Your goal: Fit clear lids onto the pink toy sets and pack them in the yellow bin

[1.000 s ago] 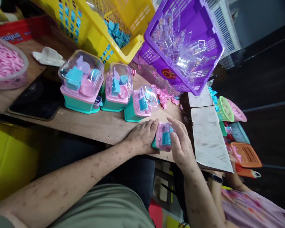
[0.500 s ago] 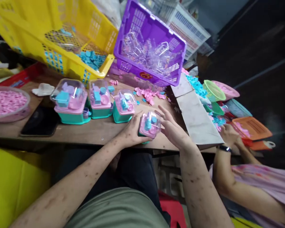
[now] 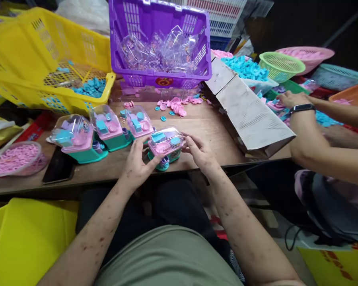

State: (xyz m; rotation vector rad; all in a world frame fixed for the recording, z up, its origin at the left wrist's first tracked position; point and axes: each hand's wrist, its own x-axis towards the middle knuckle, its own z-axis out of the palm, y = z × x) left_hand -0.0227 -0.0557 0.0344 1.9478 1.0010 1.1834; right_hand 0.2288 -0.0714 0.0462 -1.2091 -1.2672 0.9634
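A small toy box [image 3: 164,145] with a clear lid, a pink tray and a teal base stands near the table's front edge. My left hand [image 3: 141,161] grips its left side, thumb across the front. On its right side, my right hand [image 3: 198,151] has curved fingers against the box. Blue and purple pieces show under the lid. Three similar boxes stand to the left: one [image 3: 139,121] just behind my left hand, another [image 3: 109,127] beside it, and a third [image 3: 77,138] farthest left.
Behind are a yellow crate [image 3: 20,51] and a purple crate [image 3: 164,75] of clear covers. Pink pieces [image 3: 177,106] lie loose. At left are a phone [image 3: 59,166] and a tub [image 3: 16,159]. A cardboard piece [image 3: 250,111] separates another person's hands [image 3: 292,99] at right.
The toy box has turned, showing its small purple part in front. My right hand has closed in on its side. The camera view has shifted to the right.
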